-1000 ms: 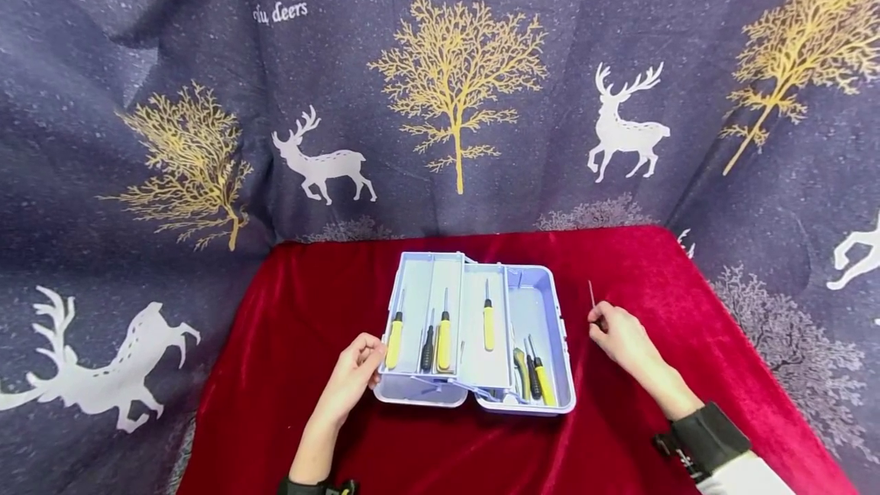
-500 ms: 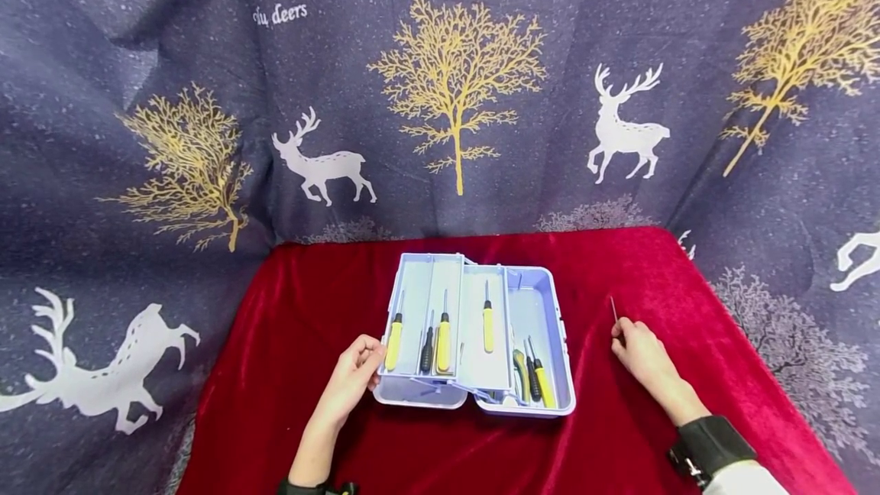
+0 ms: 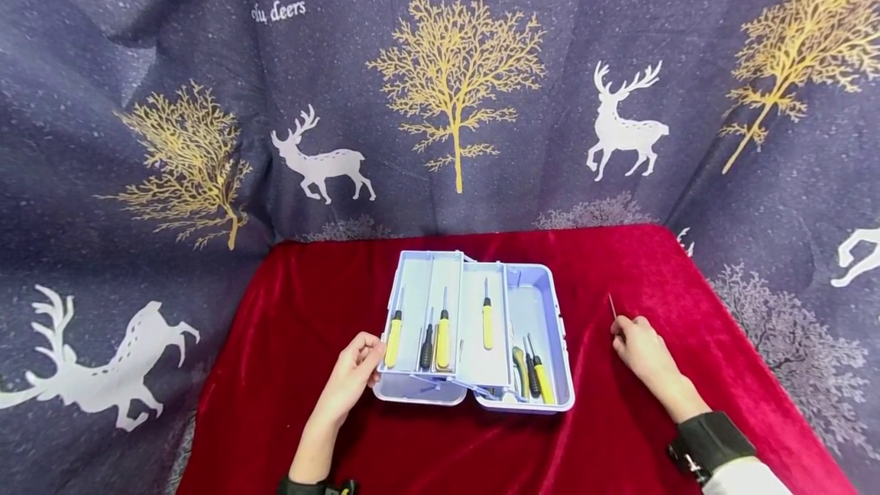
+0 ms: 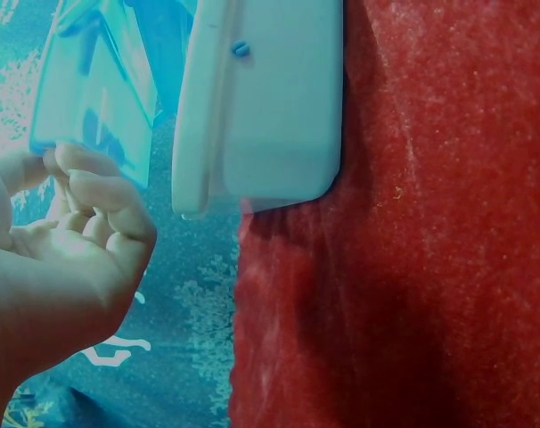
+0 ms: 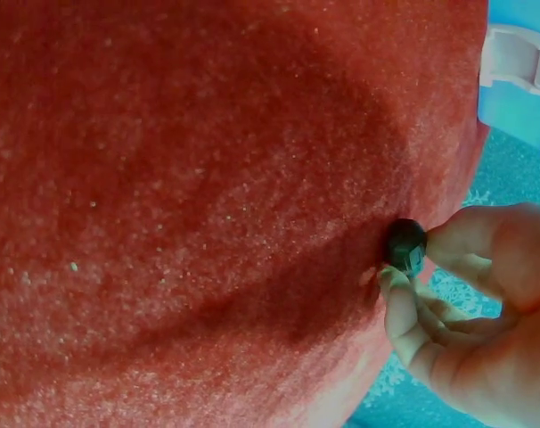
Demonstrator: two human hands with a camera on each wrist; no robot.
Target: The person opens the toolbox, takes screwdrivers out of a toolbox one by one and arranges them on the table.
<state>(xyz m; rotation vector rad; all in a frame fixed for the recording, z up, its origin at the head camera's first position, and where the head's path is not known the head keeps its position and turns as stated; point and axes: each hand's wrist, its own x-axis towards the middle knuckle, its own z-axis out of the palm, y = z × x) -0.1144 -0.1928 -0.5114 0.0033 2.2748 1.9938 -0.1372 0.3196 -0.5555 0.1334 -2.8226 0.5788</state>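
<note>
A pale blue toolbox [image 3: 532,292] stands unfolded on the red cloth. My left hand [image 3: 354,374] pinches the near left corner of its raised left tray [image 3: 412,270]. In the left wrist view that hand [image 4: 83,236] has its thumb and fingertips at the tray's edge. To the right of the box, my right hand [image 3: 644,355] holds a screwdriver [image 3: 613,307], its thin metal shaft pointing away from me. The right wrist view shows the round black handle end [image 5: 405,242] between thumb and fingers; the fingers hide most of the handle.
Yellow-handled screwdrivers [image 3: 394,342] and a black one [image 3: 427,348] lie in the trays. Green-handled pliers [image 3: 522,374] and two more screwdrivers [image 3: 543,380] lie in the deep right section. A dark patterned curtain [image 3: 481,136] hangs behind the cloth-covered table [image 3: 330,281].
My right hand has moved right, away from the toolbox, with the screwdriver, and has stayed nearly still over the last half second. The left hand keeps its place at the tray corner.
</note>
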